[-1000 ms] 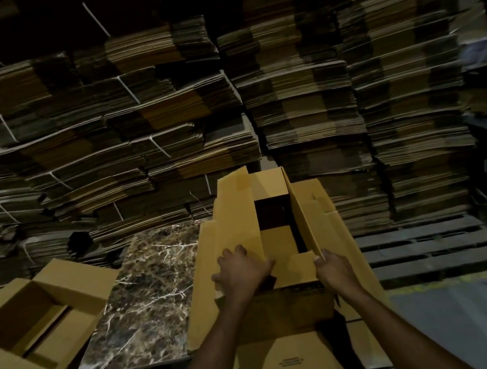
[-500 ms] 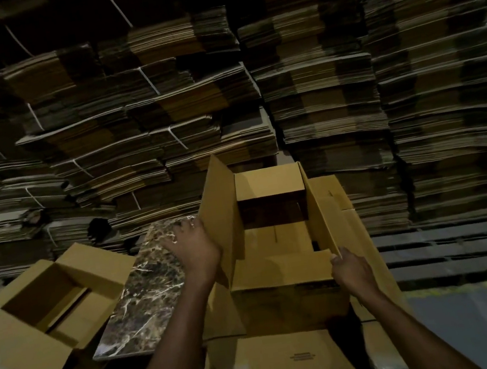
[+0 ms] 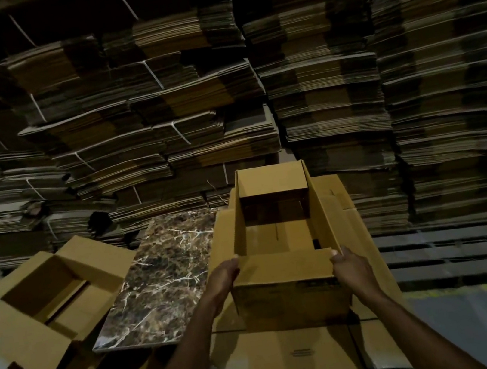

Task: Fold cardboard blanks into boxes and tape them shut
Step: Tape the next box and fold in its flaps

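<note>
Both the left hand (image 3: 223, 279) and right hand (image 3: 352, 269) are bare. Forearms bare as far as the near frame edge. Thumbnail shows on right hand.

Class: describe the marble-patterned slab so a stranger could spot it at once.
Find the tall wall of stacked flat brown cardboard blanks. Before it, between the open cardboard box on the left and the half-folded box held by the left hand and right hand, lies a rectangular slab. It alone is dark, glossy and white-veined.
</note>
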The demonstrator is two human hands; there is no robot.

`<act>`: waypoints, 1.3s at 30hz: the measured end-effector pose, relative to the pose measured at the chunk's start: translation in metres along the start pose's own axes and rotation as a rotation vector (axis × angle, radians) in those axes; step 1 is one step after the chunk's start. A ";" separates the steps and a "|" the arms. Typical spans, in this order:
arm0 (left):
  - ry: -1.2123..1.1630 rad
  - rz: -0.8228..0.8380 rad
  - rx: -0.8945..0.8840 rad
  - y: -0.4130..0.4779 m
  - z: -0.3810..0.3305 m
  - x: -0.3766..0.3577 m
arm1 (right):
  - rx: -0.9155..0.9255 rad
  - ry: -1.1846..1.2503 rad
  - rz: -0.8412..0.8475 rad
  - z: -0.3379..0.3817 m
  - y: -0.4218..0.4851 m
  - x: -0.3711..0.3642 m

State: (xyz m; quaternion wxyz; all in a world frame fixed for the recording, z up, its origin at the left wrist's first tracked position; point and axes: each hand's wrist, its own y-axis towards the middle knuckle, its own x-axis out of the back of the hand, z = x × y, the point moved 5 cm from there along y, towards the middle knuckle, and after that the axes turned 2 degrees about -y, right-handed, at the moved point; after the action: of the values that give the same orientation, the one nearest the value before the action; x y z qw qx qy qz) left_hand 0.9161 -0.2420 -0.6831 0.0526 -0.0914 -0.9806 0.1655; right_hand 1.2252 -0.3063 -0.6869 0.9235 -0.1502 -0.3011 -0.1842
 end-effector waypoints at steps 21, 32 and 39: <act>1.428 0.299 -0.994 -0.016 0.002 -0.055 | 0.656 -1.021 0.265 0.028 0.033 0.040; 1.573 0.117 -0.751 0.002 -0.006 -0.016 | 1.114 -1.173 0.067 0.035 0.008 -0.003; 1.070 0.064 -0.424 0.007 -0.025 0.022 | 0.720 -0.744 0.170 0.053 -0.022 -0.080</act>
State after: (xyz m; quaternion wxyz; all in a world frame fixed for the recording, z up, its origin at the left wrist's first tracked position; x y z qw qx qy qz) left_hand 0.8990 -0.2231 -0.6602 0.5169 -0.2007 -0.8259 -0.1023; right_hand 1.1294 -0.2850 -0.6912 0.7588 0.0977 -0.6398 0.0727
